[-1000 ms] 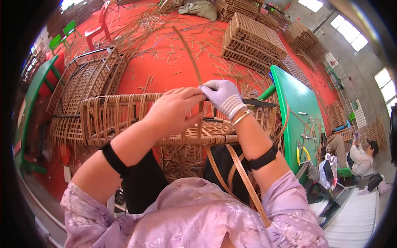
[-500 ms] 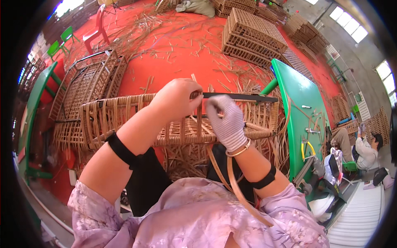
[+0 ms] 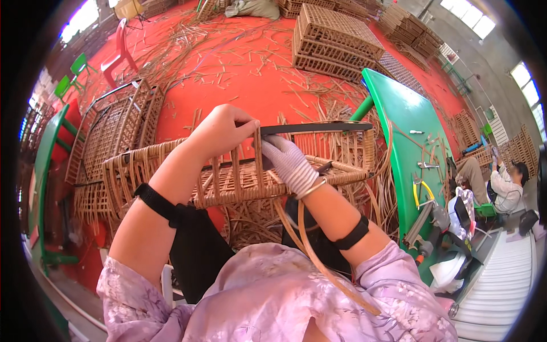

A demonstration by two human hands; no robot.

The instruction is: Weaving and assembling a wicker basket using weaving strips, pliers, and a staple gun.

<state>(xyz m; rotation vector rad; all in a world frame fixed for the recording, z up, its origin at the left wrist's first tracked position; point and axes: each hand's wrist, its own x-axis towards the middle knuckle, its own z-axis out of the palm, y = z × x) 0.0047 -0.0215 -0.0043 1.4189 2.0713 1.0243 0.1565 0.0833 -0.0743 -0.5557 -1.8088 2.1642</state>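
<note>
At the upper edge of the basket (image 3: 228, 196), in the head view, we have both our hands at work. The basket lies lengthwise, left to right, with our lap (image 3: 199, 251) just on its near side. Our left hand (image 3: 225, 128), bare, arches over the basket's upper edge; its fingers bend close together, the tips at the top of an upright strip (image 3: 258, 165), though we cannot tell whether they pinch it. Our right hand (image 3: 288, 162), in a pale glove, is just right of that strip on the basket, its fingers bent under the end of a black rail (image 3: 319, 127); their tips are partly hidden, so we cannot tell whether they clamp anything. The rail runs along the right half of the basket's upper edge. On the basket's near side a loose strip (image 3: 325, 271) curves down over our lap.

Left of the basket we see a second frame (image 3: 111, 131); beyond it, on the red floor (image 3: 228, 85), scraps lie scattered, and crates (image 3: 336, 43) stand stacked to the far right. Right of the basket is a green table (image 3: 410, 125) bearing pliers (image 3: 421, 194); farther right of the basket sits another person (image 3: 507, 188).
</note>
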